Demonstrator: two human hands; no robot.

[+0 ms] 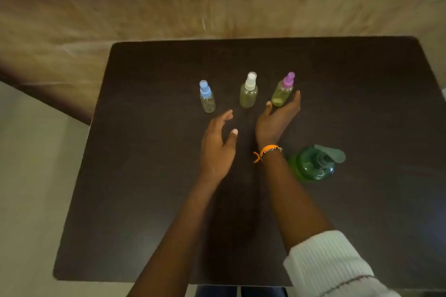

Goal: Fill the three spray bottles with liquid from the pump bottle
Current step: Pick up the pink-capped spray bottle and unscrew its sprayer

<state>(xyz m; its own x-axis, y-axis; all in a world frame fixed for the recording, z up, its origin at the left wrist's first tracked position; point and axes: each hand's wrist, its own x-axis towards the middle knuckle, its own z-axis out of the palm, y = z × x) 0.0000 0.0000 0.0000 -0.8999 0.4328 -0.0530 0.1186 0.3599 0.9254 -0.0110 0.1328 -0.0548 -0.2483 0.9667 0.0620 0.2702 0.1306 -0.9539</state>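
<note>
Nearest me, a white ribbed sleeve (330, 265) covers my right forearm, and both arms reach out over the dark table (144, 200). Just right of my right wrist, with its orange bracelet (266, 150), stands the green pump bottle (313, 164), its spout pointing right.

Farther out, three small spray bottles stand upright in a row: the blue-capped bottle (207, 97) on the left, the white-capped bottle (249, 91) in the middle and the purple-capped bottle (282, 90) on the right. All three heads are on. The white and purple ones look yellow-green inside; the blue one looks paler, though I cannot tell levels in this dim light.

My right hand (277, 118) is spread and cupped around the near side of the purple-capped bottle, thumb on its left, fingers on its right; whether skin touches plastic I cannot tell. My left hand (217, 149) hovers with relaxed, straight fingers, holding nothing, near the blue-capped bottle but apart from it.

As I see it, the risk is tipping: these bottles are light and narrow, so a brush from my cupped fingers could topple the purple one into its neighbour. My right forearm also passes close to the pump bottle, and drawing back carelessly could knock it.
</note>
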